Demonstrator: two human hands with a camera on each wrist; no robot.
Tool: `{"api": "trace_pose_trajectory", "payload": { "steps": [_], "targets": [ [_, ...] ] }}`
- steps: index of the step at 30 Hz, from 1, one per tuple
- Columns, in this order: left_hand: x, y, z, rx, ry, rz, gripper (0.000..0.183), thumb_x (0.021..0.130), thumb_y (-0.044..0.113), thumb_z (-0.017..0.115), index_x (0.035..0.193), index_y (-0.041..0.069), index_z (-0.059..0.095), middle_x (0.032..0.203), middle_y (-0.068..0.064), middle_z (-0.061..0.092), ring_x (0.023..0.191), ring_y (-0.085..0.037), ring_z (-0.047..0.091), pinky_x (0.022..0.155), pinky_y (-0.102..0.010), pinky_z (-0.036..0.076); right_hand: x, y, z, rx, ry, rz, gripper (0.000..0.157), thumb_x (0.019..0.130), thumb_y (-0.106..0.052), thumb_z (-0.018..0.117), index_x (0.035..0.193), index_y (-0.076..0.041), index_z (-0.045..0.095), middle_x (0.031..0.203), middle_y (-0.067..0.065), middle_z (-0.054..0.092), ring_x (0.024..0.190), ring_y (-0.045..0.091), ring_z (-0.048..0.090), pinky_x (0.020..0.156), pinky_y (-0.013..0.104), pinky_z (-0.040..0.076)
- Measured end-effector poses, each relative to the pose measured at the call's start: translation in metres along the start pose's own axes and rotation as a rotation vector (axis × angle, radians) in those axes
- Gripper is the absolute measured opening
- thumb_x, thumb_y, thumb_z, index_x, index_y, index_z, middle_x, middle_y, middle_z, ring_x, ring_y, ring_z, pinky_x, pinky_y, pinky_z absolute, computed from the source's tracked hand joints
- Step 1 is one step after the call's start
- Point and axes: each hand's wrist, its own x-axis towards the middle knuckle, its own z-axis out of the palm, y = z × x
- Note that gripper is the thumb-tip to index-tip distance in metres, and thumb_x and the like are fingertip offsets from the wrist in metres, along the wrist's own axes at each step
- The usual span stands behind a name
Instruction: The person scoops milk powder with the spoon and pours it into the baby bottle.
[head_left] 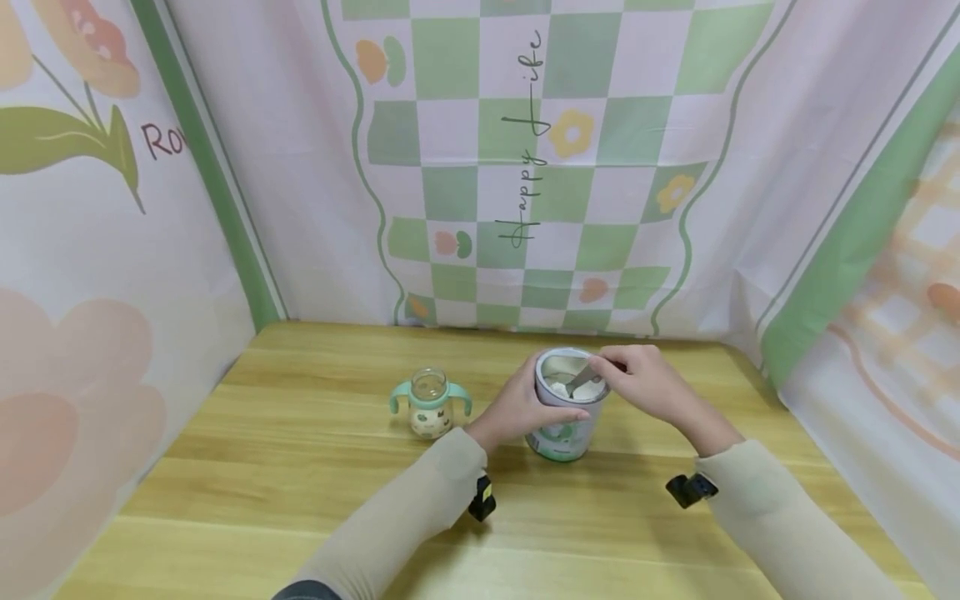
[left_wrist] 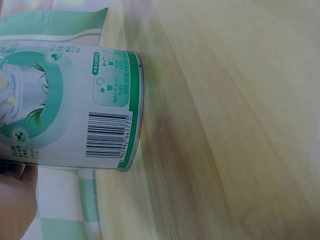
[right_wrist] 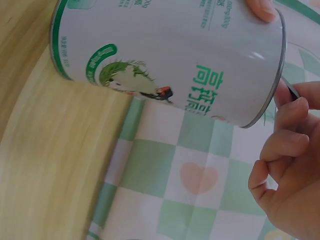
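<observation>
tin (head_left: 561,438) stands upright on the table (head_left: 262,492), gripped by the left hand (head_left: 521,406); right hand (head_left: 647,383) pinches a spoon (head_left: 582,380) inside it — scooping seems in hand; next move likely calls for a level lift.

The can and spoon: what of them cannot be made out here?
Spoon tip: head view, lost in the white powder.
Spoon handle: head view, partly covered by the right hand.
Can top: left wrist view, cut off by left edge.
Can interior: right wrist view, hidden by wall.
</observation>
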Motion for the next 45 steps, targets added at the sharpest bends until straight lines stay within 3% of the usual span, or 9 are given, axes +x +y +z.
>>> {"api": "trace_pose_trajectory", "payload": {
  "steps": [6, 14, 20, 24, 31, 39, 45],
  "targets": [
    [0.000, 0.000, 0.000, -0.002, -0.002, 0.012, 0.081, 0.082, 0.023, 0.087, 0.146, 0.025, 0.038, 0.129, 0.009, 0.055, 0.113, -0.010, 0.059, 0.094, -0.031, 0.050, -0.002, 0.004, 0.001, -0.017, 0.081, -0.022, 0.038, 0.106, -0.029, 0.052, 0.072, -0.014, 0.057, 0.054, -0.005, 0.037, 0.046, 0.012, 0.034, 0.049, 0.029, 0.035],
    [0.001, -0.001, 0.000, -0.017, -0.013, 0.019, 0.081, 0.082, 0.021, 0.087, 0.146, 0.025, 0.038, 0.129, 0.008, 0.056, 0.113, -0.010, 0.059, 0.094, -0.031, 0.050, -0.002, 0.004, 0.008, -0.113, 0.182, -0.165, 0.025, 0.103, -0.017, 0.059, 0.080, -0.012, 0.066, 0.059, -0.009, 0.043, 0.049, 0.007, 0.037, 0.047, 0.027, 0.036],
    [-0.001, 0.000, 0.000, -0.005, -0.004, -0.021, 0.085, 0.081, 0.024, 0.087, 0.148, 0.028, 0.036, 0.132, 0.008, 0.054, 0.114, -0.011, 0.058, 0.095, -0.032, 0.049, -0.003, 0.005, 0.011, -0.137, 0.234, -0.222, 0.025, 0.099, -0.010, 0.062, 0.074, -0.012, 0.062, 0.059, -0.011, 0.041, 0.049, 0.006, 0.036, 0.046, 0.026, 0.035],
    [-0.001, 0.000, -0.001, 0.002, 0.000, -0.033, 0.085, 0.080, 0.025, 0.088, 0.148, 0.029, 0.036, 0.132, 0.009, 0.054, 0.115, -0.011, 0.058, 0.096, -0.032, 0.048, -0.004, 0.007, 0.011, -0.122, 0.250, -0.214, 0.022, 0.099, -0.010, 0.063, 0.078, -0.012, 0.066, 0.059, -0.011, 0.042, 0.049, 0.006, 0.036, 0.046, 0.026, 0.035],
    [-0.001, 0.002, 0.000, 0.030, 0.003, -0.011, 0.082, 0.081, 0.025, 0.087, 0.147, 0.025, 0.038, 0.130, 0.010, 0.054, 0.114, -0.008, 0.058, 0.096, -0.031, 0.048, -0.006, 0.008, 0.008, -0.060, 0.241, -0.127, 0.021, 0.102, -0.016, 0.060, 0.084, -0.011, 0.071, 0.058, -0.008, 0.043, 0.048, 0.008, 0.037, 0.046, 0.026, 0.035],
    [-0.003, 0.005, 0.000, 0.026, 0.014, -0.009, 0.082, 0.081, 0.021, 0.087, 0.147, 0.022, 0.038, 0.130, 0.010, 0.054, 0.114, -0.007, 0.057, 0.095, -0.031, 0.049, -0.008, 0.007, 0.009, -0.059, 0.274, -0.139, 0.019, 0.102, -0.014, 0.061, 0.087, -0.010, 0.073, 0.060, -0.008, 0.045, 0.048, 0.008, 0.037, 0.045, 0.026, 0.035],
    [-0.009, 0.021, -0.002, 0.000, 0.002, -0.006, 0.083, 0.082, 0.018, 0.086, 0.148, 0.014, 0.037, 0.133, 0.002, 0.055, 0.116, -0.012, 0.057, 0.096, -0.032, 0.048, -0.009, 0.009, 0.010, -0.027, 0.292, -0.097, 0.022, 0.103, -0.017, 0.059, 0.087, -0.010, 0.073, 0.058, -0.006, 0.043, 0.046, 0.008, 0.035, 0.043, 0.026, 0.033]
  ]
}}
